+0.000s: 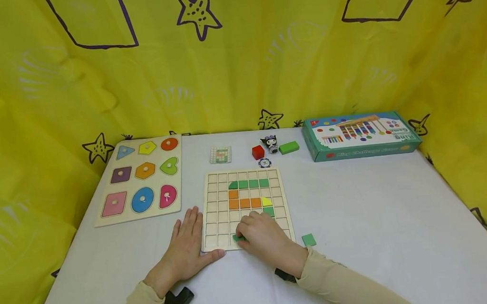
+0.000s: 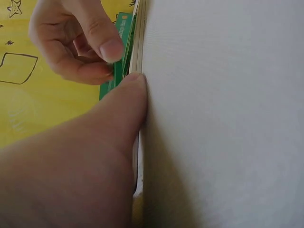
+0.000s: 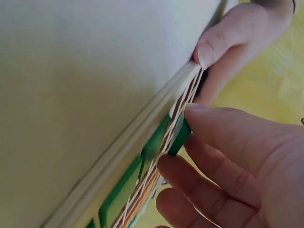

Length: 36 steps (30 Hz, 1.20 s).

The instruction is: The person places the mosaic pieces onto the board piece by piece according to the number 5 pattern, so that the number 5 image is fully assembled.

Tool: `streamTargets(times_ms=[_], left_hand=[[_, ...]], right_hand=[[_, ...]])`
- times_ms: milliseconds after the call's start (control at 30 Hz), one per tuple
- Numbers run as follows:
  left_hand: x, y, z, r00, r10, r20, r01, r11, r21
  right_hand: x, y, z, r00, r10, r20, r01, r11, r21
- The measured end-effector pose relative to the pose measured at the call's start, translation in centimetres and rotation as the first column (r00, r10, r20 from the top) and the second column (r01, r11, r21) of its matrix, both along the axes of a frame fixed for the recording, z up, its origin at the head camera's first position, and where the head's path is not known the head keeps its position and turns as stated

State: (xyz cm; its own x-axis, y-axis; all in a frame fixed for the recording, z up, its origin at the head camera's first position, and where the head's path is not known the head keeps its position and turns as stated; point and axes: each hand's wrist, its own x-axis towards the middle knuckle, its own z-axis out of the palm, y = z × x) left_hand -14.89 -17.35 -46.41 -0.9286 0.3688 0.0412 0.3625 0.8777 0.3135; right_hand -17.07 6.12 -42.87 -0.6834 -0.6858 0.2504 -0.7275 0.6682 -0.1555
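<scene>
A wooden grid board (image 1: 224,227) lies in front of me, with a row of green tiles (image 1: 252,183), several orange tiles (image 1: 245,203) and a yellow quarter-round tile (image 1: 266,201) set in its squares. My left hand (image 1: 184,252) rests along the board's left side, fingers straight, thumb at the near left corner. Over the near rows, my right hand (image 1: 269,243) pinches a green tile (image 3: 179,137) between thumb and fingertips, tilted close to the board. More green tiles sit in the near row beside it in the right wrist view; from the head, the right hand hides them.
One loose green tile (image 1: 308,240) lies right of the board. Behind it are a small pattern card (image 1: 220,154), a red block (image 1: 258,152), a figurine (image 1: 271,143), a green block (image 1: 289,147) and a chip (image 1: 264,162). A shape puzzle (image 1: 142,179) lies left, a game box (image 1: 360,135) right.
</scene>
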Motion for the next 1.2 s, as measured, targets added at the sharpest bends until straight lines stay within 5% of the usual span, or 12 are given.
streamTargets(times_ms=[467, 667, 867, 1200], left_hand=[[0.0, 0.0, 0.2, 1.000, 0.012, 0.010, -0.012, 1.000, 0.001], [0.1, 0.0, 0.1, 1.000, 0.008, 0.005, -0.008, 1.000, 0.000], [0.0, 0.1, 0.0, 1.000, 0.005, 0.024, -0.005, 1.000, 0.011], [0.0, 0.0, 0.0, 1.000, 0.012, 0.021, -0.013, 1.000, 0.013]], right_hand=[[0.1, -1.6, 0.1, 0.993, -0.051, -0.107, 0.065, 0.988, 0.140], [0.4, 0.4, 0.7, 0.999, 0.015, 0.029, -0.016, 0.999, 0.033], [0.7, 5.6, 1.1, 0.993, -0.053, 0.102, 0.064, 0.991, -0.115], [2.0, 13.6, 0.7, 0.937, -0.181, 0.298, 0.200, 0.979, -0.033]])
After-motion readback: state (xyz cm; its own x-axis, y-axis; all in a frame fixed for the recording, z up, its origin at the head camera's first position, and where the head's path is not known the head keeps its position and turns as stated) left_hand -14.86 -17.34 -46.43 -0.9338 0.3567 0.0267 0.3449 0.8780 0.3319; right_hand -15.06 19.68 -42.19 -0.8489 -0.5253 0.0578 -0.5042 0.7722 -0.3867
